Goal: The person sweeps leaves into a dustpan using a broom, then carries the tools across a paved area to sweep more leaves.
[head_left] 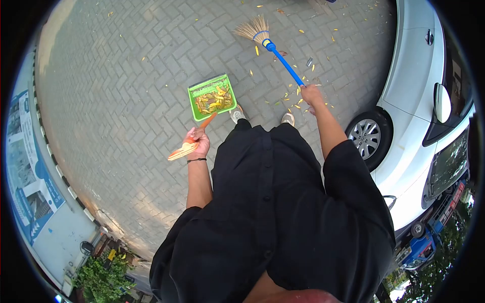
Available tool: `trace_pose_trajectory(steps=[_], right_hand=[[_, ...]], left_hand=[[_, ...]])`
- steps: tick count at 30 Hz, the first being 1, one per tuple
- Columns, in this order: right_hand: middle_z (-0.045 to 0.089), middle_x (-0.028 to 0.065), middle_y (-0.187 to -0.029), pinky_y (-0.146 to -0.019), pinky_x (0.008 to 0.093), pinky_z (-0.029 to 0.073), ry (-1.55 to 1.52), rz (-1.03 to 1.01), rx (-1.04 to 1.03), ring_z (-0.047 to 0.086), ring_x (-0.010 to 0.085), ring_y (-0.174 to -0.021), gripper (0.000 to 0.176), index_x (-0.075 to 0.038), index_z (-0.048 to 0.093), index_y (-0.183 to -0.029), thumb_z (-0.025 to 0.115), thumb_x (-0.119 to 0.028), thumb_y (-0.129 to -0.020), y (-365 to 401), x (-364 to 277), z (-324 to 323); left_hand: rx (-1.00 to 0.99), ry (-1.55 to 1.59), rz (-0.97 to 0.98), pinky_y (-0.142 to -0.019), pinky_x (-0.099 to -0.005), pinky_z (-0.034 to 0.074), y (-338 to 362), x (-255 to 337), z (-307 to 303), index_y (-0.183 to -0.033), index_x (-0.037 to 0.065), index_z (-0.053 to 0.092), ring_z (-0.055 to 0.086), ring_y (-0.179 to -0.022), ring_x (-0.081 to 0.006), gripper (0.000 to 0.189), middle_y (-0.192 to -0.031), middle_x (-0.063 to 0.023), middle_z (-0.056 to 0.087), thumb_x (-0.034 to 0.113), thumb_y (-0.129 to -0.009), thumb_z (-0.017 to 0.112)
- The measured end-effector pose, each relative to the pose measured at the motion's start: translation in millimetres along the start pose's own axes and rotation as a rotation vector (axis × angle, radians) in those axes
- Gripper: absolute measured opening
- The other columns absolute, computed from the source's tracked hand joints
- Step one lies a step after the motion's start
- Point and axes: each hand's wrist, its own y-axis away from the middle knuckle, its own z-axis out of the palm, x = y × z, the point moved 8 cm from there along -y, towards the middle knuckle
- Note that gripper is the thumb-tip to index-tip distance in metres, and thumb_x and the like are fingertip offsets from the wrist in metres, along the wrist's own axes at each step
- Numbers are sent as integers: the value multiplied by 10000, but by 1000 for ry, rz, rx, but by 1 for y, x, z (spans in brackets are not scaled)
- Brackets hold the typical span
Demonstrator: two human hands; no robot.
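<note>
My left hand (198, 142) is closed around the orange handle (208, 121) of a green dustpan (191, 101). Yellow and brown leaves (216, 99) lie heaped in the pan, which is just ahead of my left shoe. My right hand (312, 96) grips the blue stick of a broom (288, 65). Its straw bristles (254, 29) fan out on the paving, farther forward than the dustpan and to its right. Scattered yellow leaves (297, 100) lie on the ground around my right hand and beside the broom's stick.
A white car (414, 65) stands close on my right, its front wheel (366, 139) near my right arm. Grey block paving (126, 76) spreads ahead and to the left. A black-and-white kerb (60, 174), a banner (35, 166) and a green plant (103, 278) are at the left.
</note>
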Motion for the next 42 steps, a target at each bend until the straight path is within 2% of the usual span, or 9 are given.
trace_pose_trajectory(steps=[5,12,16,19,22,27,35,39,42], right_hand=[[517,173,-1211,-932,437,401,47,-23,-73,490,352,-1122,415,-63,526,-1162,395,-340,-882,-22,-7,-9],[541,232,-1140,-908,448,409,203,-7,-22,509,370,-1085,458,0,540,-1108,419,-374,-873,10,266,-49],[602,279,-894,-835,478,426,183,-184,33,555,451,-928,440,39,592,-963,442,-361,-860,61,381,-99],[593,182,-647,-512,412,436,-52,-77,-26,586,309,-576,382,13,600,-899,477,-348,-868,110,443,-135],[410,19,-490,-292,235,203,-540,237,-175,328,81,-316,332,-24,562,-909,487,-347,-888,153,468,-138],[394,17,-490,-317,258,274,-862,228,-268,348,106,-337,378,-17,506,-947,461,-389,-895,63,454,-88],[614,192,-667,-536,359,493,-80,-106,-13,619,276,-568,385,51,549,-850,441,-317,-890,-101,337,-56],[640,218,-762,-626,364,524,85,-245,437,653,318,-684,328,63,533,-918,428,-246,-879,-86,335,2],[616,223,-728,-529,382,504,-6,-289,212,626,303,-568,277,57,502,-997,392,-160,-865,-5,348,23]], left_hand=[[-56,-104,88,-389,-189,366,36,-52,-55,-794,-31,379,397,-456,-89,72,-586,-37,399,13,-831,423],[-83,-171,162,-387,-189,375,34,-141,-147,-786,-21,378,402,-462,-91,73,-584,-31,394,20,-833,417],[-22,-80,166,-397,-187,397,19,-167,-175,-776,1,374,423,-458,-103,72,-574,-25,408,-1,-815,434],[10,-44,153,-394,-211,401,16,-190,-199,-667,34,362,400,-443,-122,200,-552,-37,391,66,-861,401],[54,-39,130,-393,-194,392,23,-212,-223,-741,15,374,401,-435,-105,117,-552,-25,400,48,-848,408],[56,-54,97,-380,-186,374,22,-234,-256,-773,4,379,388,-420,-89,87,-558,-22,403,39,-850,403],[70,-192,30,-388,-181,360,56,-287,-294,-751,13,363,379,-424,-76,104,-573,-19,384,13,-826,436],[10,-250,-13,-380,-199,373,65,-277,-321,-812,-9,353,405,-434,-81,67,-609,-26,385,26,-835,406],[24,-278,-29,-379,-197,360,76,-267,-347,-808,-13,366,395,-438,-76,69,-595,-22,388,10,-816,431]])
